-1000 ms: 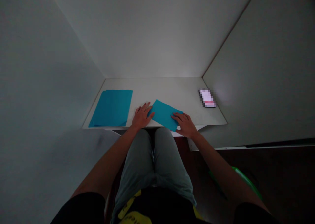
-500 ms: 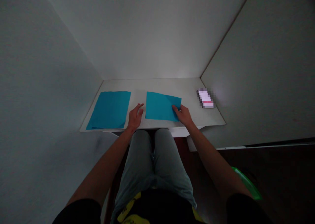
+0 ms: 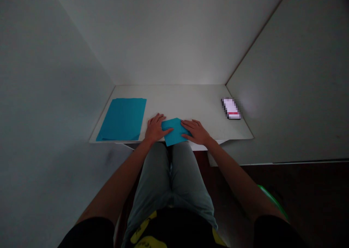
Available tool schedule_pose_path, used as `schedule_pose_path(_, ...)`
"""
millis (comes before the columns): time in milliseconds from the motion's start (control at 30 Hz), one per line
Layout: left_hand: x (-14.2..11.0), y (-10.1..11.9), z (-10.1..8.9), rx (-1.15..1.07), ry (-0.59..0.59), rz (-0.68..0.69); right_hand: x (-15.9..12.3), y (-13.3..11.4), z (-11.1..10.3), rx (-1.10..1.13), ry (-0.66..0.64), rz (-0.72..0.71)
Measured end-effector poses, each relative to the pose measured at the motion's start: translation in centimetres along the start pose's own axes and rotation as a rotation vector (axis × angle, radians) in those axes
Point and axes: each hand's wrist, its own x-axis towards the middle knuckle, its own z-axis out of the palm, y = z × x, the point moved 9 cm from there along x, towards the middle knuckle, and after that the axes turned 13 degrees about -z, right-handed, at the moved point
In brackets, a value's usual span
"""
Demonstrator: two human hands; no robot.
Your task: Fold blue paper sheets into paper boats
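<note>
A piece of blue paper (image 3: 176, 131) lies at the front edge of the white table, turned at a slant, with its near corner past the edge. My left hand (image 3: 155, 129) is open at its left side, thumb on top of the paper and fingers spread at the upper left edge. On the right side my right hand (image 3: 197, 131) lies open, fingertips on the upper right edge and thumb on the paper. The hands cover both side edges of the paper. To the left of my left hand lies a stack of larger blue sheets (image 3: 124, 119).
A phone (image 3: 231, 108) with a lit, blurred screen lies at the right end of the white table (image 3: 177, 95). Walls close in the back and both sides. My legs (image 3: 170, 179) are under the front edge. Something green (image 3: 274, 200) shows at the lower right.
The blue paper has moved nearer to me, turned and now shows a smaller area. My left hand has come onto it; my right hand has shifted from its right end to a flat touch.
</note>
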Motion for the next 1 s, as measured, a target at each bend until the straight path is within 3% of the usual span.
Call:
schedule_pose_path(133,0.0,-0.1,-0.3,-0.040,0.026,-0.025,-0.6,-1.1,0.7,-0.057,-0.037,-0.091)
schedule_pose_path(467,0.1,-0.2,-0.7,-0.100,0.023,-0.050,-0.5,-1.1,1.0,-0.083,-0.009,-0.098)
schedule_pose_path(600,0.2,-0.6,-0.9,-0.044,0.050,-0.119,-0.6,-1.0,0.9,-0.080,0.004,-0.087)
schedule_pose_path(867,1.4,-1.1,-0.1,0.023,-0.099,-0.343,-0.5,-1.0,1.0,-0.082,-0.007,-0.085)
schedule_pose_path(1000,1.6,-0.9,-0.3,0.085,-0.140,-0.387,-0.4,-1.0,1.0,-0.089,-0.010,-0.085)
